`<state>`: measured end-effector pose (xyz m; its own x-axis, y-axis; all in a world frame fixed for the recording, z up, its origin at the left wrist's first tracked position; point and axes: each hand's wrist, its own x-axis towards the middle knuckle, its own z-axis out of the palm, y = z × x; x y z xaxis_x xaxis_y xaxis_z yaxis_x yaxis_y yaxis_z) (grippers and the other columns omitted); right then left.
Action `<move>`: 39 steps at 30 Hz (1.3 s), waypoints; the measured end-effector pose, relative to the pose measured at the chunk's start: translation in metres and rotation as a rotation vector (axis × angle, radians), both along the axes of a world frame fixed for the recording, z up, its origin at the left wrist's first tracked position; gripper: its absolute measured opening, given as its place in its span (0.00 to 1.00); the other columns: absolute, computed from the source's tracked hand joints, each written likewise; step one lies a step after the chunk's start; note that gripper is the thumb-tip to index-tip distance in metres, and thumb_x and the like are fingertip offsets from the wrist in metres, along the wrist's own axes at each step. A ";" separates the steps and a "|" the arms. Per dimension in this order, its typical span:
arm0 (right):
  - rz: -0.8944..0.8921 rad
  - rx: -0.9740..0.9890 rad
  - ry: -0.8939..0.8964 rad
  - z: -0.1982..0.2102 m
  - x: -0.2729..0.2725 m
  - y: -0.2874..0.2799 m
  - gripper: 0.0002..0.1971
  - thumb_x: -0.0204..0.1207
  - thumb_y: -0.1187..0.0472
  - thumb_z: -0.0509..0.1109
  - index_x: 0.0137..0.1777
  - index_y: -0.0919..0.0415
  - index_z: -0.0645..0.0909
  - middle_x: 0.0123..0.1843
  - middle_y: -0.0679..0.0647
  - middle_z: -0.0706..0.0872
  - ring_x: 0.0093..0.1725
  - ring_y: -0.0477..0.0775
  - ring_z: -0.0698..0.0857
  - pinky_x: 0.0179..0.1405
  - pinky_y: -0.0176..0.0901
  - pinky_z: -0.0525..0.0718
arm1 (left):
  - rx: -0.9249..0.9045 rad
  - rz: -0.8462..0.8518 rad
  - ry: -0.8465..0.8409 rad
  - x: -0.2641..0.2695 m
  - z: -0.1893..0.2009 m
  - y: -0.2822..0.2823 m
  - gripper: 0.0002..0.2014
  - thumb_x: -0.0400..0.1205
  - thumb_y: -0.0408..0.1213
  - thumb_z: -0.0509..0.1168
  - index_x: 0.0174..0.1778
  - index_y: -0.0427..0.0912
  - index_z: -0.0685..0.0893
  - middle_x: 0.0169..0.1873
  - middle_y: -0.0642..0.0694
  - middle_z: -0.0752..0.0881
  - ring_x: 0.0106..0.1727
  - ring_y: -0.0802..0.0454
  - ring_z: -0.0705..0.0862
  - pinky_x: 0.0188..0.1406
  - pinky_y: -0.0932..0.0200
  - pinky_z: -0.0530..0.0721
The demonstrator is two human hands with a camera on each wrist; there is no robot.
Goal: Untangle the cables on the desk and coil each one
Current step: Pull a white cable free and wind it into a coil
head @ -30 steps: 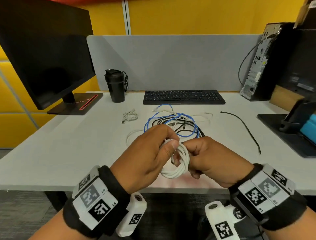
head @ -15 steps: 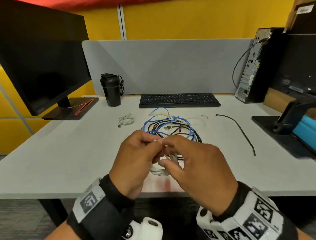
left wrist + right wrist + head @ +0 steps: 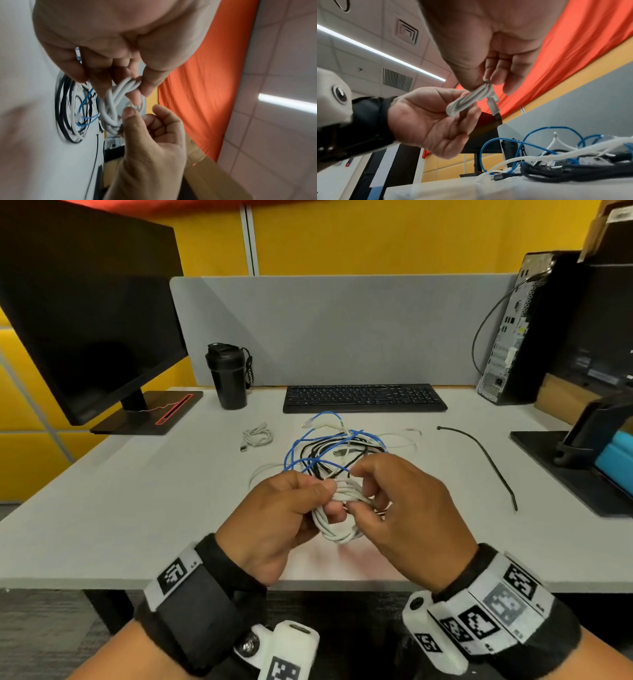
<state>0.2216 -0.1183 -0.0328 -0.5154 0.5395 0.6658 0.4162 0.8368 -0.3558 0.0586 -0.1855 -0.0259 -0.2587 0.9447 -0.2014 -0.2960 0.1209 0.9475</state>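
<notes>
At lower centre, above the tabletop [image 3: 144, 508], a coiled white cable [image 3: 337, 517] is pinched by both left hand [image 3: 284, 518] and right hand [image 3: 407, 508], before the tangled cables [image 3: 334, 450].

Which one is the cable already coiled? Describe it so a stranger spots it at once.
Start at the black keyboard at the back of the desk, then look left toward the black bottle. In front of the bottle lies a small white coil alone on bare desk. Unlike the blue, black and white tangle beside it, it is bundled and touches no other cable.
</notes>
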 end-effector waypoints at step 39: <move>0.112 -0.235 -0.219 0.022 0.011 0.006 0.05 0.79 0.56 0.71 0.41 0.46 0.81 0.39 0.39 0.80 0.42 0.39 0.79 0.41 0.28 0.71 | 0.471 -0.254 1.433 -0.017 0.007 -0.010 0.07 0.83 0.49 0.66 0.47 0.51 0.85 0.32 0.59 0.82 0.36 0.60 0.80 0.36 0.63 0.75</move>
